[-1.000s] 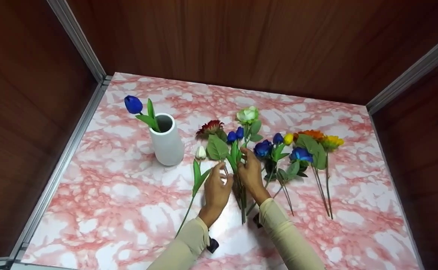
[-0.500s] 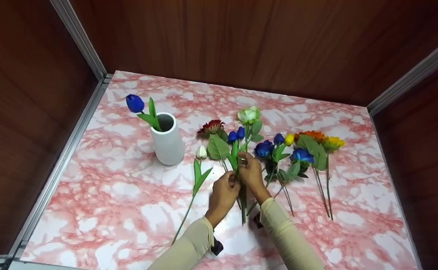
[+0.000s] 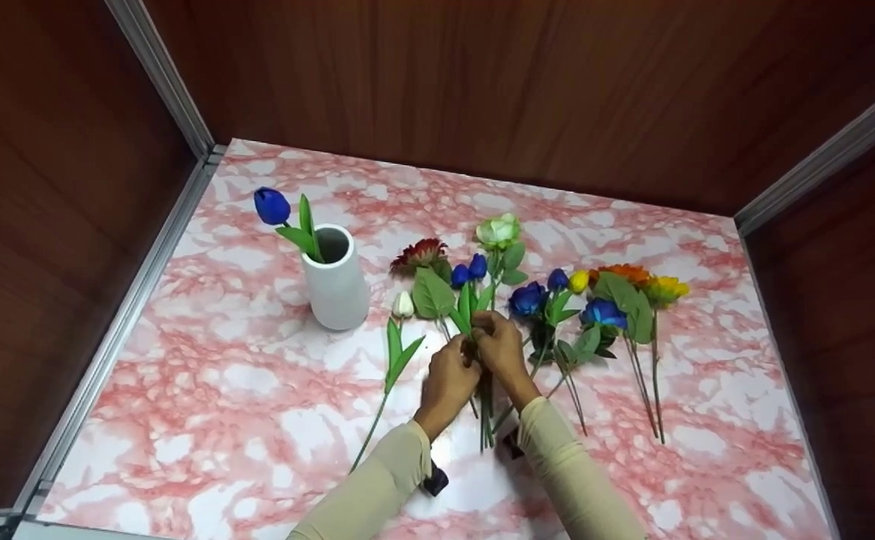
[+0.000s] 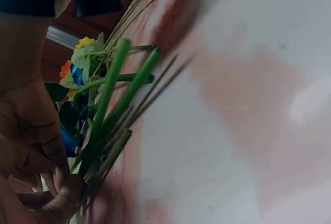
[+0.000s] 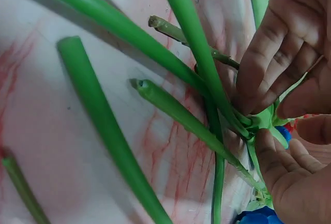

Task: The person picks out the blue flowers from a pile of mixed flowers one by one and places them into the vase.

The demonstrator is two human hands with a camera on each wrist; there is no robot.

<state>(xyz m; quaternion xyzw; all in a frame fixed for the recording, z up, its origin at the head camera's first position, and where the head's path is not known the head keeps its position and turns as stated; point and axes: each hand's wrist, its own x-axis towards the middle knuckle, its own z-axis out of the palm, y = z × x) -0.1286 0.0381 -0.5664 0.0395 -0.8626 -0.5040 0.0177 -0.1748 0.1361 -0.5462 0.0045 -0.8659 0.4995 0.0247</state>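
Both hands meet over a pair of blue tulips (image 3: 469, 270) lying on the pink marbled table (image 3: 220, 390). My left hand (image 3: 453, 367) curls its fingers round their green stems (image 4: 111, 105) from the left. My right hand (image 3: 495, 341) pinches the same stems (image 5: 191, 74) just below the leaves. In the right wrist view, fingers (image 5: 269, 53) from both hands close on the spot where the stems cross. A white vase (image 3: 336, 281) stands to the left with one blue tulip (image 3: 271, 206) in it.
More flowers lie in a row: a white bud (image 3: 403, 304), a dark red bloom (image 3: 421, 253), a pale green rose (image 3: 497, 230), blue roses (image 3: 527, 298), a yellow tulip (image 3: 577, 280) and orange and yellow blooms (image 3: 643, 279). Wooden walls (image 3: 437, 82) enclose the table.
My left hand has slid right from beside the white bud's stem and joined the right hand on the blue tulip stems. The right hand has closed in slightly.
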